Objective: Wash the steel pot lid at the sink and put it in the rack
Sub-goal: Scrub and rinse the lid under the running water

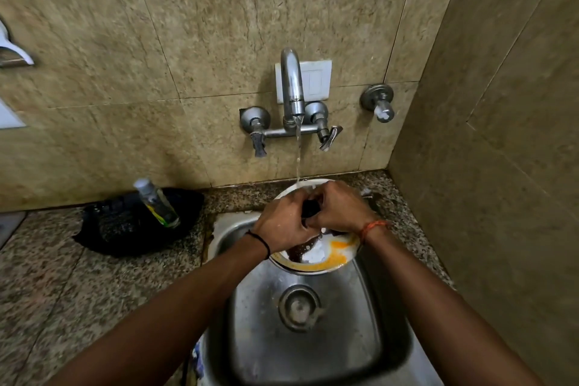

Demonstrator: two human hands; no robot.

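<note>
1. Nearest the camera, below the grip, the stainless steel sink basin [313, 354] with its round drain strainer [299, 307] sits wet and bare. If anything slips out of the hands it drops straight down onto that steel.

2. At the grip itself: left hand [286, 224] and right hand [340, 208] are pressed together, fingers curled shut around a small dark object [310, 208] between them. Could be a scrubber, could be the lid's knob, honestly can't tell. So both hands are closed on something, just not sure what.

3. Right under the hands is the round steel pot lid [319, 255], smeared with orange-yellow residue and some white suds. It looks propped at a tilt on the far rim of the sink, partly hidden by the hands. That's my guess at the task's thing; it's still dirty, so washing looks barely started.

4. Risks as I see them: soapy wet fingers plus a tilted lid means it could slide off the rim and clatter into the basin. Greasy residue makes that worse.

5. Just past the grip, the thin water stream [297, 153] from the chrome wall tap [292, 84] lands on the lid's far edge, so splash could spray the speckled granite counter [94, 291].

6. Left of the grip, a clear plastic bottle [156, 202] leans on a black mesh cloth [138, 219]; a stray elbow could knock it over.

7. No rack in view, so the carry is a blind spot.
</note>
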